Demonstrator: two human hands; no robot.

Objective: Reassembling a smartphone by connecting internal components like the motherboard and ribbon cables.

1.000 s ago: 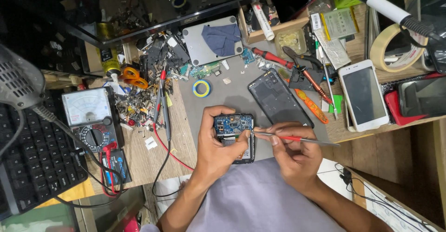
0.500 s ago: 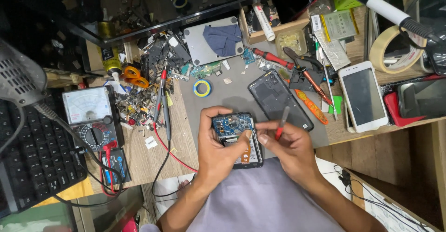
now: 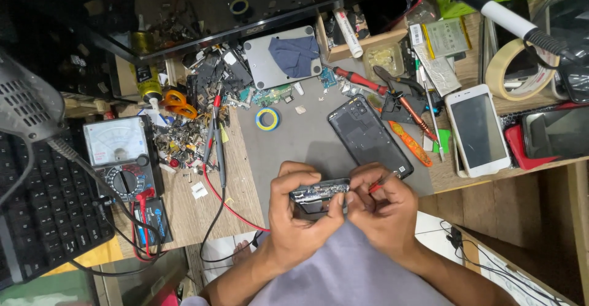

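- Left hand (image 3: 300, 211) grips opened phone (image 3: 319, 194) tilted on edge, over grey mat (image 3: 294, 140) at the bench's near edge.
- Right hand (image 3: 383, 211) pinches red-handled tool (image 3: 379, 184) at phone's side.
- Keep phone braced firmly, tool tip shallow, pressure light.

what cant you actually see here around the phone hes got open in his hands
- Opened phone, head view: tilted edge-on, so its board detail is too small to read.
- Its lower part: hidden behind the left hand and right hand.
- Red-handled tool: the tip is covered by the right hand's fingers.
- Keyboard: cut off by the left edge.
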